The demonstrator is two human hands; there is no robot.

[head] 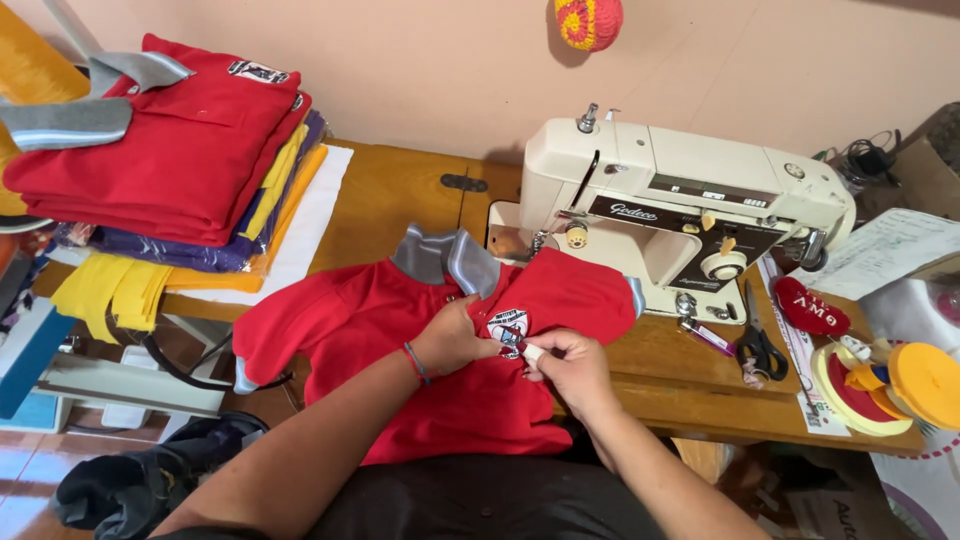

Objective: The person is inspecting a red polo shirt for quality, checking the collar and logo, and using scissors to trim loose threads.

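A red polo shirt (400, 330) with a grey collar lay spread face up on the wooden sewing table (400, 195), directly beneath both hands. Its long axis ran from the collar, on the far side of the hands and pointing away from the person toward the wall, down to the hem, which hung over the near table edge toward the person's lap. One short sleeve reached out to the left of the left hand, the other to the right beyond the right hand.

The left hand (455, 340), a blue band at its wrist, was closed in a pinch on the red fabric just beside the small chest badge (509, 327). The right hand (570, 362) was curled narrowly around a small white-tipped tool (530, 352), its tip touching the badge's lower edge. The two hands were nearly touching, with the badge between them.

Beyond the hands stood a cream sewing machine (680, 215). To the right of the right hand lay black-handled scissors (757, 342), a red pincushion (810, 308) and yellow spools (925, 385). Far to the left of the left hand rose a stack of folded garments (180, 150), red on top.
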